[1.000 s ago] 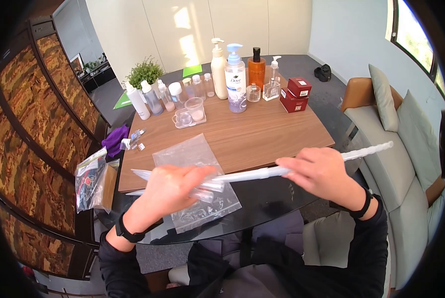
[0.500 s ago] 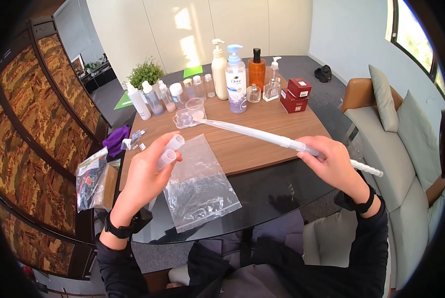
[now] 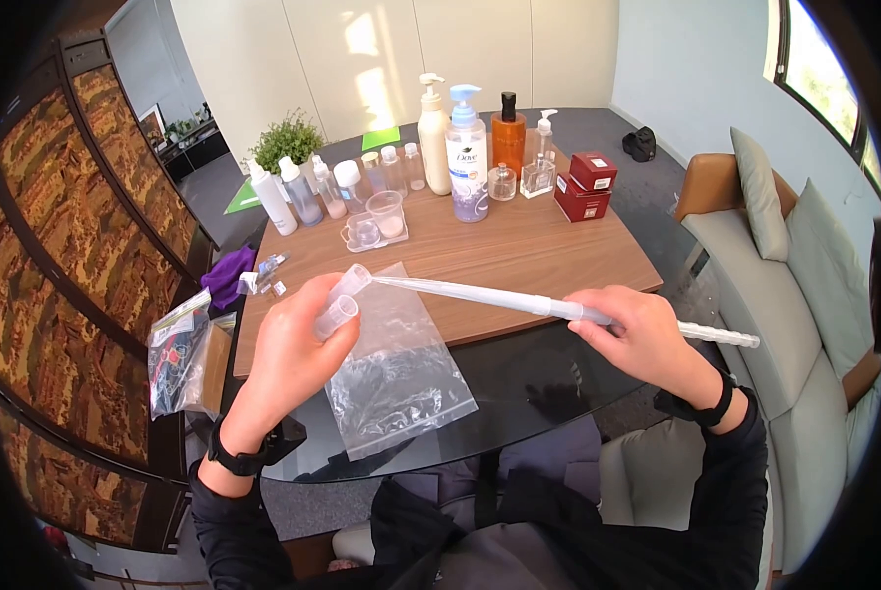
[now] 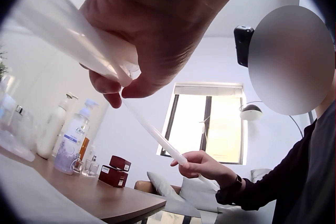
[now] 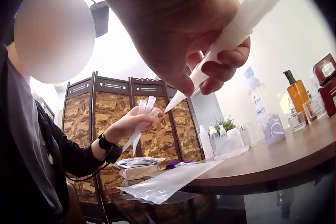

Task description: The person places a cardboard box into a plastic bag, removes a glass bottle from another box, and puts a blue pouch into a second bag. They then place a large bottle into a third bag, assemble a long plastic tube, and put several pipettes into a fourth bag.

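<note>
My left hand (image 3: 298,339) grips two translucent, cone-shaped plastic tubes, like large pipette tips, their round mouths upward. One mouth (image 3: 339,313) sits lower, beside the thumb; the other tube (image 3: 354,279) stands just above it. In the right wrist view their narrow ends (image 5: 135,142) hang below that hand. Between thumb and fingers, my right hand (image 3: 632,324) holds a long white stick of such tips (image 3: 470,292), nested one in another. Its pointed end is right at the upper tube's mouth, and its ridged tail (image 3: 721,334) sticks out behind the right hand.
A clear zip bag (image 3: 401,393) lies flat across the front edge of the wooden board (image 3: 519,256). Pump bottles, small bottles and red boxes (image 3: 583,205) line the back. At the left are a purple cloth (image 3: 232,275) and a packed bag (image 3: 180,359).
My left hand has drawn back from the stick and turned, showing the two tube mouths. The stick's pointed end swung up, then came down to the upper mouth.
</note>
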A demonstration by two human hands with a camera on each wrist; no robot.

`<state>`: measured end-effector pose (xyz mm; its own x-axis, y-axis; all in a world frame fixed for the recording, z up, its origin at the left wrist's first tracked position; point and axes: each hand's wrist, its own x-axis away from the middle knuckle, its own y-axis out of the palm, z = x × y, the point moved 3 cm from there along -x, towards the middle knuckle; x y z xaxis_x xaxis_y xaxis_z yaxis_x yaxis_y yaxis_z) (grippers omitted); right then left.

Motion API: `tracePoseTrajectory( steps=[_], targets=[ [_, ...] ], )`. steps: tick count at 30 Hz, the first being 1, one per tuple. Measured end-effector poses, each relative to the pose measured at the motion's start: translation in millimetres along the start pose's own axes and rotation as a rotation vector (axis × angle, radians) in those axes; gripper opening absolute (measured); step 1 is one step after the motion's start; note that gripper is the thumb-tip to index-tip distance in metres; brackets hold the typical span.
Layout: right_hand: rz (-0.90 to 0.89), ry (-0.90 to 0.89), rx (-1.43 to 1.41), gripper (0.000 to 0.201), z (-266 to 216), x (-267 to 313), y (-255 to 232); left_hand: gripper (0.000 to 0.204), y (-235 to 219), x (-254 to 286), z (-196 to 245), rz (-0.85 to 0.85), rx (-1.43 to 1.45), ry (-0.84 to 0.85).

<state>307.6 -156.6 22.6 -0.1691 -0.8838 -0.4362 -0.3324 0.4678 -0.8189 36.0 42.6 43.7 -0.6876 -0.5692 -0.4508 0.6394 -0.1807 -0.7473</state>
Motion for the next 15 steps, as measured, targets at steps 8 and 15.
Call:
tracePoseTrajectory(
  steps=[8, 15],
  targets=[
    [-0.057, -0.150, 0.142, 0.026, -5.5, -4.8, 25.9, 0.033, 16.6, -5.1, 20.0, -0.019, -0.080, 0.195],
    [-0.054, -0.280, 0.225, 0.028, -32.4, -13.3, 37.0, 0.032, 34.7, -7.3, 37.8, -0.183, -0.255, 0.262]
  ],
)
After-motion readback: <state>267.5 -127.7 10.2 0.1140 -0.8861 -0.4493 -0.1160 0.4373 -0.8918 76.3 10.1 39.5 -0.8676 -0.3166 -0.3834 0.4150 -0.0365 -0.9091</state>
